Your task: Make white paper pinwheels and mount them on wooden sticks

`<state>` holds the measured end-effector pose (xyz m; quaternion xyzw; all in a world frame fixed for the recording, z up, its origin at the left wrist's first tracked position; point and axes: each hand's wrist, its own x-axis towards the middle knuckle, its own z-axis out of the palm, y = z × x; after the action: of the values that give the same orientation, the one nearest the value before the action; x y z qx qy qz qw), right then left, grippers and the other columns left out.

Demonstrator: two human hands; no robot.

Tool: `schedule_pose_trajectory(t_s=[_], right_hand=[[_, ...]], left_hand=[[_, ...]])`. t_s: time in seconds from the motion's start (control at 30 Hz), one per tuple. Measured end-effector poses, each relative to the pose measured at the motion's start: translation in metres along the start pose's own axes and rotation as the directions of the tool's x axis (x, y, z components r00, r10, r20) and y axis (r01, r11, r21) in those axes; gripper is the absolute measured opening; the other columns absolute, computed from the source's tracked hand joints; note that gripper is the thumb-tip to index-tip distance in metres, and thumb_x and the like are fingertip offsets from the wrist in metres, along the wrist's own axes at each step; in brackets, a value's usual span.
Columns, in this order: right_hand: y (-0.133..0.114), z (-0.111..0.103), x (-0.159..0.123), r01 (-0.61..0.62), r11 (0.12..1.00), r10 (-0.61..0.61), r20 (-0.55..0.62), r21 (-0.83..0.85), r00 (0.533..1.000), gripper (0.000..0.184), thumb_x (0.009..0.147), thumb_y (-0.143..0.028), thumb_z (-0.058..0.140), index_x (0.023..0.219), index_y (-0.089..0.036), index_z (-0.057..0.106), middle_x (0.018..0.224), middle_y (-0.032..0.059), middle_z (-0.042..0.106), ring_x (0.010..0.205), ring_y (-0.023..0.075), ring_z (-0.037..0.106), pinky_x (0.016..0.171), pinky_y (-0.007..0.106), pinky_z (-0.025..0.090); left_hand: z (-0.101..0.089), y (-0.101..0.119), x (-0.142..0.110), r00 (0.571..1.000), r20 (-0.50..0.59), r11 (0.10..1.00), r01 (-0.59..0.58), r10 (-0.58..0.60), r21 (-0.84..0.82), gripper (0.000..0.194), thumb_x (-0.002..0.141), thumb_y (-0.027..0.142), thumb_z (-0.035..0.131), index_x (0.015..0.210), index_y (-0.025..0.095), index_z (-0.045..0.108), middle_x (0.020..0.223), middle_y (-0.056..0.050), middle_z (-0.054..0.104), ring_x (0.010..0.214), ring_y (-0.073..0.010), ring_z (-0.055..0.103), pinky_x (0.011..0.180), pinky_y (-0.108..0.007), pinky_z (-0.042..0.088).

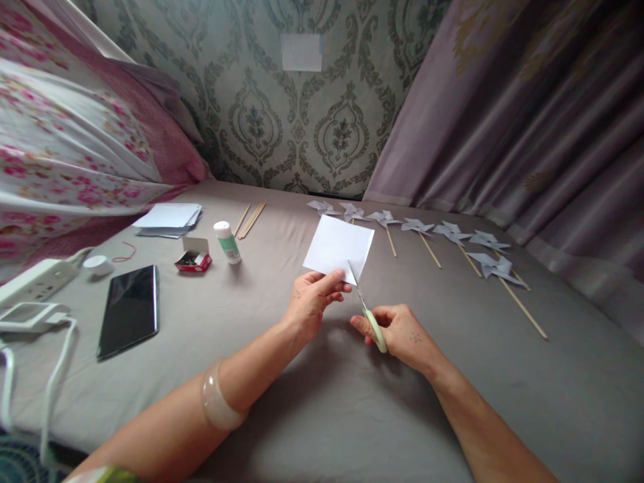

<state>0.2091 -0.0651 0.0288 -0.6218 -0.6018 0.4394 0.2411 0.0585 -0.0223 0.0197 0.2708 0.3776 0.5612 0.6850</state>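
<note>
A white square of paper is pinched at its lower edge by my left hand, held up over the cloth-covered surface. My right hand grips a pair of scissors by its pale green handles. The blades reach into the paper at its lower right corner, just beside my left fingertips. Part of the handles is hidden behind my right fingers. Beyond the paper, to the right, lies a row of several white paper pinwheels on wooden sticks.
On the left are a paper stack, wooden sticks, a glue stick, a small red open box, a black phone, a white cap, a red string and a power strip with cables. Curtains flank the patterned wall.
</note>
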Motion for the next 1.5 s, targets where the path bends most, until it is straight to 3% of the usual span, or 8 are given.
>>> schedule_pose_trajectory(t_s=[0.83, 1.27, 1.5], right_hand=[[0.004, 0.0, 0.001, 0.012, 1.0, -0.012, -0.032, 0.004, 0.999, 0.051, 0.063, -0.063, 0.067, 0.049, -0.016, 0.054, 0.047, -0.0012, 0.05, 0.044, 0.0078, 0.035, 0.043, 0.024, 0.027], [0.004, -0.001, 0.0, -0.004, 0.999, 0.002, -0.051, -0.041, 0.999, 0.051, 0.065, -0.061, 0.066, 0.046, -0.017, 0.049, 0.044, -0.0032, 0.042, 0.045, 0.0073, 0.031, 0.044, 0.024, 0.024], [0.013, 0.001, 0.002, 0.065, 0.996, -0.057, 0.128, -0.062, 0.99, 0.044, 0.073, -0.058, 0.06, 0.059, -0.016, 0.054, 0.054, -0.0027, 0.045, 0.049, 0.0086, 0.037, 0.045, 0.023, 0.026]], left_hand=[[0.0, -0.002, 0.0, 1.0, 0.003, 1.0, 0.012, -0.013, 0.019, 0.024, 0.061, 0.023, 0.08, 0.068, 0.011, 0.061, 0.062, -0.004, 0.065, 0.06, -0.013, 0.064, 0.053, -0.022, 0.043], [-0.003, -0.003, 0.002, 1.0, 0.007, 0.999, 0.022, -0.022, 0.032, 0.024, 0.061, 0.022, 0.08, 0.069, 0.01, 0.06, 0.063, -0.004, 0.065, 0.06, -0.0128, 0.064, 0.053, -0.021, 0.043], [-0.004, -0.001, 0.006, 0.999, -0.047, 0.999, -0.013, 0.015, 0.033, 0.026, 0.056, 0.024, 0.08, 0.066, 0.012, 0.059, 0.063, -0.003, 0.063, 0.057, -0.0114, 0.061, 0.051, -0.021, 0.041]])
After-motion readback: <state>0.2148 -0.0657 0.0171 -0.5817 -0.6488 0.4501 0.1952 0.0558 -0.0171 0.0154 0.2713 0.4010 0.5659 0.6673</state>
